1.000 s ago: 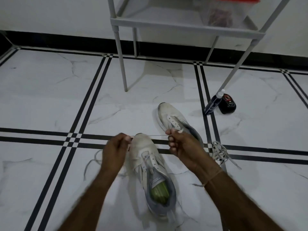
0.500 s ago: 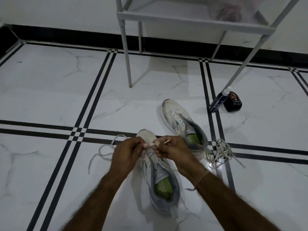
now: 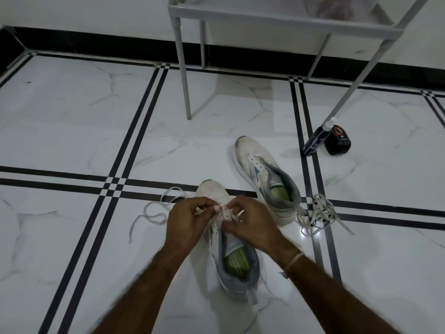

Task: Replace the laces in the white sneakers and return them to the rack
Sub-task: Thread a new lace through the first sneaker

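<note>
Two white sneakers with grey collars and green insoles lie on the tiled floor. The near sneaker [image 3: 234, 259] is right in front of me, toe pointing away. My left hand [image 3: 186, 224] and my right hand [image 3: 251, 225] meet over its eyelets, and each pinches part of a white lace [image 3: 154, 214] whose loose end trails on the floor to the left. The far sneaker [image 3: 262, 174] lies to the right with no lace in its eyelets. A loose heap of lace [image 3: 317, 214] lies beside its heel.
A grey metal rack [image 3: 277, 19] stands at the back, its legs reaching the floor. A dark spray bottle [image 3: 317, 139] and a black tin [image 3: 337, 143] sit at the right by a rack leg. A black skirting runs along the wall.
My hands, held apart with the lace stretched between them a second ago, have come together over the near sneaker's eyelets. The lace's loose end now lies slack at the left.
</note>
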`<state>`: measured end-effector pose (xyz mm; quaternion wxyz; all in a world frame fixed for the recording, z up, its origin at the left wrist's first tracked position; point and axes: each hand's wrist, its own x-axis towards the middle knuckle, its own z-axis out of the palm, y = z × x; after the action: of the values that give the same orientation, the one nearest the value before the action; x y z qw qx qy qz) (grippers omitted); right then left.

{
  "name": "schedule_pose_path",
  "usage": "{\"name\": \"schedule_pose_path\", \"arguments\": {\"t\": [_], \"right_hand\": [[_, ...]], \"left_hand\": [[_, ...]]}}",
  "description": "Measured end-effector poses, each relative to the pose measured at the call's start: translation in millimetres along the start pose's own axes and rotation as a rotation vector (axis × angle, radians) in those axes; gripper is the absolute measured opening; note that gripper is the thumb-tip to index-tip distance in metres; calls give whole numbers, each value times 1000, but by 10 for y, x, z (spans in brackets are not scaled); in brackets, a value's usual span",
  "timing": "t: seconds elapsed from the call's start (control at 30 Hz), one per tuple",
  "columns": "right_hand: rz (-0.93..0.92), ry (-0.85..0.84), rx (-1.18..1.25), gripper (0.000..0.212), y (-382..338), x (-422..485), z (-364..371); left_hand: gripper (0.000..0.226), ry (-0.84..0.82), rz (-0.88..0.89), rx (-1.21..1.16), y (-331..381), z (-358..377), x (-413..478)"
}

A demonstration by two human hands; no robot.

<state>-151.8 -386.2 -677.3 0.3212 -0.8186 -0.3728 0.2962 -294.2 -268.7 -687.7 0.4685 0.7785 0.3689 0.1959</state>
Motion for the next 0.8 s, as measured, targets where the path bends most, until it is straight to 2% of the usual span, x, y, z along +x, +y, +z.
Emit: {"name": "schedule_pose_path", "arguments": {"t": [0.13, 0.27, 0.37, 0.43, 0.53, 0.7, 0.8], "right_hand": [[-45, 14, -181, 40, -48, -38, 29], [-99, -84, -269, 45, -80, -59, 16], [-97, -27, -352, 26, -76, -72, 80], [-78, 16, -295, 18, -15, -50, 80], [-50, 4, -127, 19, 77, -35, 18], [-30, 5, -28, 18, 115, -37, 12], [-16, -1, 32, 24, 131, -55, 19]], "left_hand": [[6, -16, -110, 8, -72, 74, -41], [8, 0, -149, -1, -124, 117, -54], [7, -14, -143, -37, -138, 127, -56], [9, -34, -119, -42, -125, 137, -61], [8, -48, -84, 36, -105, 164, -109], [10, 19, -84, 88, -109, 294, -167], [13, 53, -80, 87, -115, 355, -203]]}}
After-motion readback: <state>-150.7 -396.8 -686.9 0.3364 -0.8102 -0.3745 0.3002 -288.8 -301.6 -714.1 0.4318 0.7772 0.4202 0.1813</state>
